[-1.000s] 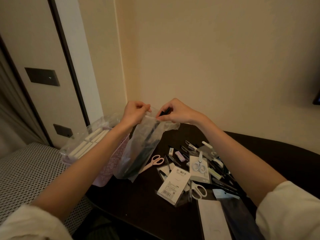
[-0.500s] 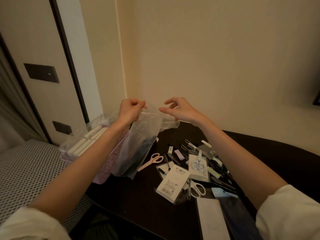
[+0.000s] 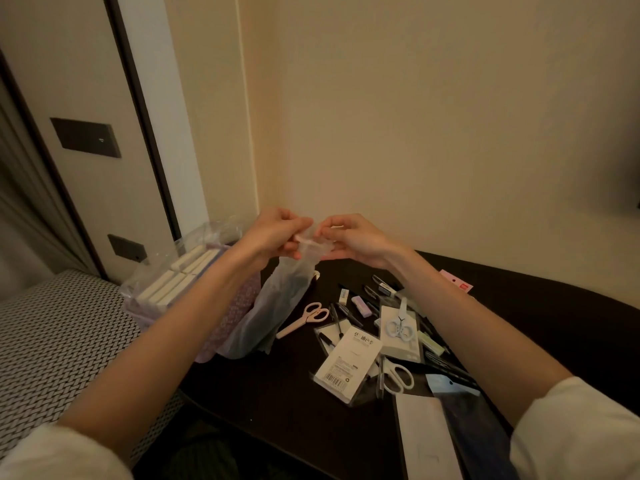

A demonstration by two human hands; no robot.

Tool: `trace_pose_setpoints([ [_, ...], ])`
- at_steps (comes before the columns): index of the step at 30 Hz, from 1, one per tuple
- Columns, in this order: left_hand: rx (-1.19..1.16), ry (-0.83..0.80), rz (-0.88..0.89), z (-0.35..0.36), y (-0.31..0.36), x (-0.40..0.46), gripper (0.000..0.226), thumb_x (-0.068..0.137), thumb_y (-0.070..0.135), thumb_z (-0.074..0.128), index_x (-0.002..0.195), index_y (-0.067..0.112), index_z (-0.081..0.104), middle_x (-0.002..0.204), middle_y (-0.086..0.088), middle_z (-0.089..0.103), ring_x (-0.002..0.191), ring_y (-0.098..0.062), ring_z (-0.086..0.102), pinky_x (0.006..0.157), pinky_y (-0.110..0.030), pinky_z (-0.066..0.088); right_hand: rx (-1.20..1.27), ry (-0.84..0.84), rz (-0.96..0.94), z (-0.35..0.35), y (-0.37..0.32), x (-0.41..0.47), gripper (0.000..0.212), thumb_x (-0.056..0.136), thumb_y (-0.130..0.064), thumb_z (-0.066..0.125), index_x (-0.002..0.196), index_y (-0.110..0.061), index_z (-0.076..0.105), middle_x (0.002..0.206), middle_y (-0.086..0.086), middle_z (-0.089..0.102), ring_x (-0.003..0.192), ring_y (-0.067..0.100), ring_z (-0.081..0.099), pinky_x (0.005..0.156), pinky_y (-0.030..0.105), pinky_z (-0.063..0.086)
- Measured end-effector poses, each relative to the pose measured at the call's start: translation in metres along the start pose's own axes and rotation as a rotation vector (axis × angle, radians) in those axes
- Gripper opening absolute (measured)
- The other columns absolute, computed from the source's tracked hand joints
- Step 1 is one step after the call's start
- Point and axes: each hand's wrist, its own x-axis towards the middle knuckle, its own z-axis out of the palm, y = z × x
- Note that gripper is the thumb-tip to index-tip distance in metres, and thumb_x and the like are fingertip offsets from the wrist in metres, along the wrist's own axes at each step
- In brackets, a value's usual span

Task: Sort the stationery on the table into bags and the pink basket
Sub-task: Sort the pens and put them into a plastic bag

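A clear plastic bag (image 3: 277,299) with dark pens inside hangs above the dark table (image 3: 284,393). My left hand (image 3: 273,233) and my right hand (image 3: 349,237) both pinch its top edge, close together. The pink basket (image 3: 228,323) stands at the table's left edge, mostly behind my left forearm, with a clear bag of white packs (image 3: 173,282) in it. Loose stationery lies to the right: pink scissors (image 3: 304,318), packaged white scissors (image 3: 400,329), a white barcoded pack (image 3: 346,362), erasers and pens.
A white flat pack (image 3: 426,441) and a dark blue sleeve (image 3: 474,427) lie at the near right. A pink tag (image 3: 455,285) sits at the table's back. A woven patterned seat (image 3: 52,341) is on the left, walls close behind.
My right hand let go of the bag's mouth half a second ago, then came back to it. Both hands now pinch the top close together, and the bag hangs narrower.
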Motion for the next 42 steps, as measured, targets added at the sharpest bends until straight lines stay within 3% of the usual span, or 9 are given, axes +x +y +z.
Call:
trace_pose_setpoints([
  [6,-0.08,0.045,0.063,0.02,-0.013,0.0,0.022,0.099,0.013,0.047,0.078,0.009,0.047,0.042,0.003,0.049,0.035,-0.008,0.046,0.044,-0.025,0.05,0.251,-0.065,0.014,-0.008,0.024,0.009,0.024,0.1,-0.007,0.04,0.119,0.002,0.053,0.117,0.019,0.059,0.113,0.032,0.058,0.102,0.044,0.046],
  [10,-0.09,0.131,0.067,0.031,-0.029,0.009,0.02,0.099,0.014,0.049,0.079,0.01,0.05,0.05,0.0,0.051,0.038,-0.008,0.05,0.049,-0.028,0.053,0.252,0.141,0.072,-0.029,0.043,0.003,0.026,0.102,-0.016,0.04,0.123,-0.006,0.052,0.12,0.016,0.063,0.108,0.027,0.064,0.09,0.039,0.054],
  [14,-0.141,0.133,0.063,0.046,-0.042,0.013,0.018,0.098,0.012,0.05,0.083,0.005,0.056,0.055,-0.004,0.051,0.041,-0.009,0.049,0.046,-0.025,0.051,0.021,0.419,0.159,-0.055,0.079,-0.009,0.027,0.099,-0.006,0.045,0.125,-0.006,0.054,0.111,0.014,0.067,0.099,0.023,0.067,0.078,0.031,0.057],
  [18,-0.208,0.139,0.074,0.053,-0.051,0.017,0.013,0.098,0.012,0.051,0.091,0.002,0.057,0.055,-0.002,0.05,0.043,-0.009,0.048,0.047,-0.025,0.05,-0.212,0.542,0.244,-0.067,0.119,-0.012,0.029,0.095,0.001,0.049,0.122,-0.006,0.056,0.104,0.009,0.066,0.095,0.018,0.064,0.072,0.026,0.056],
  [21,-0.255,0.152,0.08,0.052,-0.056,0.02,0.015,0.097,0.011,0.052,0.084,0.004,0.055,0.05,0.002,0.05,0.043,-0.01,0.047,0.047,-0.026,0.049,-0.528,0.485,0.25,-0.07,0.143,-0.006,0.027,0.093,0.0,0.054,0.118,-0.005,0.062,0.112,0.011,0.066,0.106,0.022,0.062,0.09,0.032,0.052],
  [24,-0.286,0.187,0.072,0.048,-0.06,0.022,0.017,0.097,0.011,0.052,0.081,0.006,0.055,0.052,0.001,0.051,0.045,-0.01,0.047,0.047,-0.025,0.049,-0.801,0.345,0.263,-0.066,0.157,0.006,0.026,0.094,-0.003,0.054,0.117,-0.005,0.066,0.118,0.011,0.065,0.11,0.022,0.061,0.094,0.031,0.049],
  [32,-0.347,0.187,0.028,0.041,-0.07,0.029,0.017,0.097,0.011,0.052,0.081,0.007,0.056,0.055,-0.001,0.051,0.046,-0.012,0.047,0.047,-0.024,0.049,-1.087,0.28,0.381,-0.054,0.164,0.036,0.012,0.09,-0.008,0.058,0.09,-0.005,0.069,0.085,0.011,0.069,0.08,0.022,0.066,0.069,0.031,0.054],
  [38,-0.368,0.166,0.025,0.045,-0.073,0.028,0.019,0.097,0.009,0.052,0.078,0.008,0.056,0.053,0.0,0.052,0.045,-0.01,0.046,0.048,-0.025,0.05,-1.053,0.366,0.357,-0.051,0.17,0.046,0.011,0.091,-0.009,0.057,0.084,-0.008,0.066,0.08,0.009,0.066,0.082,0.025,0.066,0.072,0.037,0.056],
  [42,-0.384,0.16,0.015,0.05,-0.069,0.026,0.017,0.096,0.009,0.053,0.079,0.006,0.055,0.054,-0.001,0.051,0.044,-0.01,0.046,0.048,-0.025,0.05,-0.634,0.545,0.262,-0.054,0.157,0.048,0.011,0.092,-0.01,0.059,0.097,-0.006,0.068,0.096,0.007,0.066,0.089,0.017,0.061,0.079,0.032,0.051],
])
